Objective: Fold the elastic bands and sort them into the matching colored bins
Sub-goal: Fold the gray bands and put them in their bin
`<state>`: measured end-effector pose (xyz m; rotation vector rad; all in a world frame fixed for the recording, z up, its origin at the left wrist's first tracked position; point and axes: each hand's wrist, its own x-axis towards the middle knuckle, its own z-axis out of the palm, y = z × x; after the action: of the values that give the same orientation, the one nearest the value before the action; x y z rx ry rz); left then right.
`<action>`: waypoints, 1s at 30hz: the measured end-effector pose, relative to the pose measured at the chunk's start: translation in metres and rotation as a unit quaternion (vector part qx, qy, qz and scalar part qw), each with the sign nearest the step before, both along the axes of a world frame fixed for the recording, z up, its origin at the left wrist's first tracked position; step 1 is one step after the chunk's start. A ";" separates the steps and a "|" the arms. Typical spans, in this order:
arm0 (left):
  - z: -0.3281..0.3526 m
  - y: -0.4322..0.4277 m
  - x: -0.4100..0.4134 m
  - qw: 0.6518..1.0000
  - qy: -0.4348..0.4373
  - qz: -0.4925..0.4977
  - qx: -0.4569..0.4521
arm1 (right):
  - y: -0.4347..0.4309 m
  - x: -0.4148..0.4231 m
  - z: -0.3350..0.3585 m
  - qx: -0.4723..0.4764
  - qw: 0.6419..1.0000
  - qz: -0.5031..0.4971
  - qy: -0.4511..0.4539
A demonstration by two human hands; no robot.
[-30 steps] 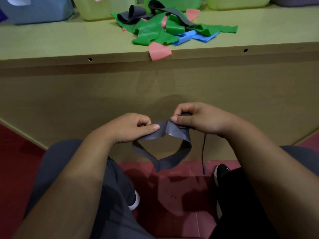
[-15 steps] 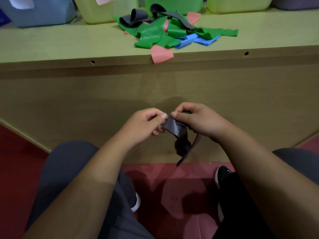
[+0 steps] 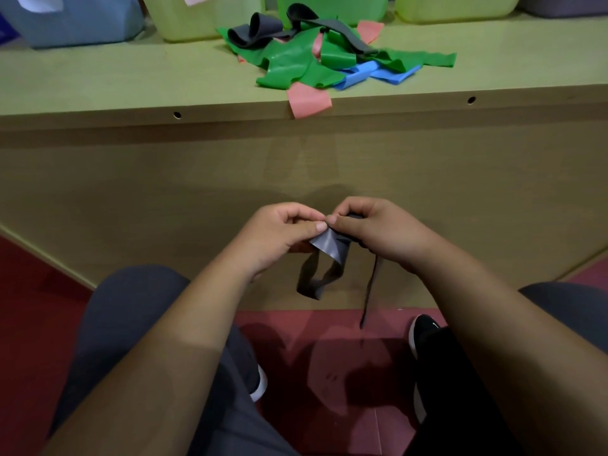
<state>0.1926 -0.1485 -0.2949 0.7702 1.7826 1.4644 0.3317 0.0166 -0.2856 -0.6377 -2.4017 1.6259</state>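
**One grey band mid-fold, held off the table**

Two hands on it, close together in front of my knees, below the table [image 3: 98, 80] edge. Left hand [image 3: 279, 235] pinches the near corner of the grey band [image 3: 329, 248] between thumb and forefinger. Right hand [image 3: 378, 232] is curled round the bunched part, thumb tip almost touching the left thumb. A short loop of the band sags under the pinch, and a thin tail [image 3: 370, 291] hangs from the right hand toward the floor.

Fold is partly made, I judge; nothing is binned from this band yet.

Rest of the stock: a mixed pile [image 3: 296, 60] of green, blue, pink and dark grey bands lies on the table in front of the bins. One pink band [image 3: 307, 100] droops over the front edge.

Risks from here:
- The band looks slick and springy. If either pinch loosens, the layers are likely to spring open.
- The hanging tail is not gathered in. Left out, it would make a loose fold that could unroll in the bin.
- A dull purple-grey bin [image 3: 566, 4] is barely in view at the far right. Light is dim, so its colour match is uncertain.
- The pink band could slide off the edge if the pile is disturbed.
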 end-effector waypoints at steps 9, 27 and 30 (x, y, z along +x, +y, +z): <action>0.003 0.001 -0.001 0.998 -0.062 0.025 0.006 | -0.005 -0.001 0.007 0.031 0.998 -0.037 -0.029; -0.001 -0.002 -0.010 0.999 0.018 0.024 -0.037 | 0.002 0.003 0.008 -0.085 0.996 0.005 -0.029; 0.001 -0.003 -0.010 0.999 0.022 0.019 -0.038 | 0.000 0.004 0.008 -0.086 0.996 0.008 -0.015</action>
<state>0.1822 -0.1515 -0.2938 0.7394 1.8847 1.4060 0.3358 0.0167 -0.2778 -0.6763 -2.3111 1.8571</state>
